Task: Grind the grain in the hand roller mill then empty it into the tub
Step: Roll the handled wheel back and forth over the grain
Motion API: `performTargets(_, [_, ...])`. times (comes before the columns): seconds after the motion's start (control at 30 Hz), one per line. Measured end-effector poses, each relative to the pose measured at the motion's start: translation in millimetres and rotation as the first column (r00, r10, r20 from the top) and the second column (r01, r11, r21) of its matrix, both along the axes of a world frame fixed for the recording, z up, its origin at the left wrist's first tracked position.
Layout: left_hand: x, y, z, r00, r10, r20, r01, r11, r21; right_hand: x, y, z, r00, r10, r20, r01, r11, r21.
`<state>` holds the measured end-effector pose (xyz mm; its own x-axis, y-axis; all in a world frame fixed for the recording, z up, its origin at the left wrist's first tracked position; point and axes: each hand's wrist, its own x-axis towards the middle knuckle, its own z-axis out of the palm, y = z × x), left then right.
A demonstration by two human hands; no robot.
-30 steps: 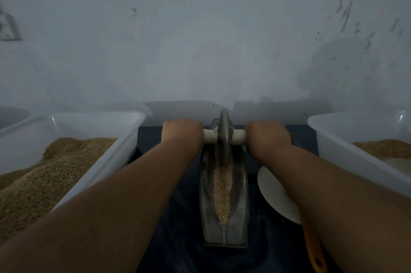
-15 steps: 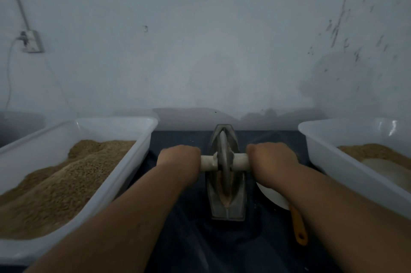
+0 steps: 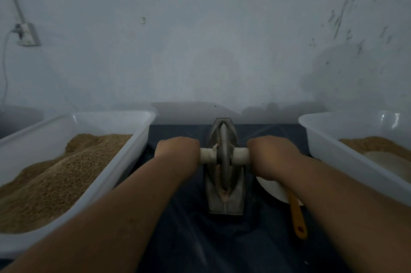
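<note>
Fingers wrapped round white handle [image 3: 241, 155], mostly hidden behind knuckles: left hand [image 3: 178, 150] gripping left end, right hand [image 3: 272, 154] gripping right end. Steel wheel [image 3: 223, 154] upright between them, seated in grey mill trough [image 3: 238, 192] on dark mat [image 3: 189, 228], ground grain [image 3: 224, 196] along groove. Left tub [image 3: 138, 139] heaped with brown grain [image 3: 55, 179], right tub [image 3: 329, 139] partly filled. Orange-handled scoop [image 3: 297, 217] just right of trough.
</note>
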<state>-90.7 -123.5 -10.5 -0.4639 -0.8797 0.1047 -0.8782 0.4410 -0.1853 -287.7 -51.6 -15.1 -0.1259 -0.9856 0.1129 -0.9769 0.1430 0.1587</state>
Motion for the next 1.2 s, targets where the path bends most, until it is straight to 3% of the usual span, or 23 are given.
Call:
performTargets(0.33, [-37.3, -65.3, -1.1, 0.998, 0.046, -0.035, -0.046, 0.999, -0.003, -24.1, -70.8, -7.4, 0.993, -0.093, -0.068, 0.084, 0.988, -0.130])
performTargets(0.57, [-29.9, -60.3, -8.3, 0.997, 0.018, -0.071, -0.020, 1.000, -0.020, -19.8, -60.7, -12.1, 0.989, -0.083, -0.119, 0.053, 0.970, -0.236])
performTargets(1.2, [17.0, 21.9, 8.0, 0.999, -0.054, -0.002, 0.054, 0.998, -0.014, 6.2, 25.4, 3.2, 1.000, 0.019, 0.002, -0.019, 0.999, -0.035])
